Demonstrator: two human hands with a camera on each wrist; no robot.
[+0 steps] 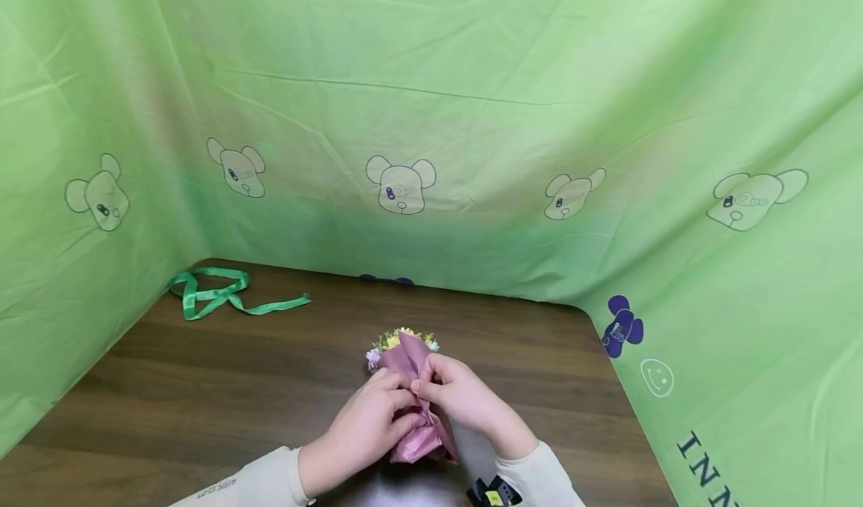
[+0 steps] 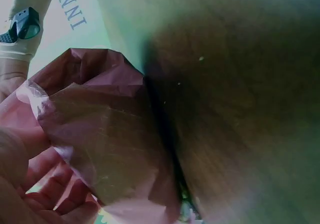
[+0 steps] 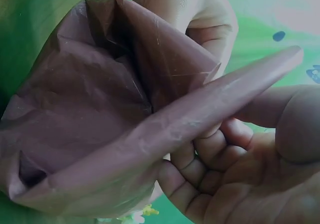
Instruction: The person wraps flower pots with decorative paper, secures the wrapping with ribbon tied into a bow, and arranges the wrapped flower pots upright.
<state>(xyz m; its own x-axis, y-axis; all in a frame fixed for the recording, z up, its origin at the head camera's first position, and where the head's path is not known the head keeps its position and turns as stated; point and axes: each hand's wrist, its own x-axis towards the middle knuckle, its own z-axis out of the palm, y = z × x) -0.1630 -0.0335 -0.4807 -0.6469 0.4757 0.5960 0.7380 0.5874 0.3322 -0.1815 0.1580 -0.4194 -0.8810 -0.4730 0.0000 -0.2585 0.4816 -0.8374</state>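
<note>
A small bouquet of flowers (image 1: 391, 340), yellow, lilac and pale blue, is wrapped in mauve-pink paper (image 1: 407, 355) and lies low in the middle of the head view, blooms pointing away from me. My left hand (image 1: 367, 419) grips the wrapped bundle from the left, thumb over the paper. From the right, my right hand (image 1: 467, 396) pinches the paper's overlapping edge between thumb and forefinger. Seen in the right wrist view, the paper (image 3: 85, 104) has a folded edge and gapes at its lower end. The stems are hidden inside.
A green satin ribbon (image 1: 275, 307) lies loosely looped at the back left of the dark wooden table (image 1: 222, 372). Green cloth (image 1: 485, 140) printed with bear heads hangs behind and along both sides. A black band (image 1: 480, 493) is on the right wrist.
</note>
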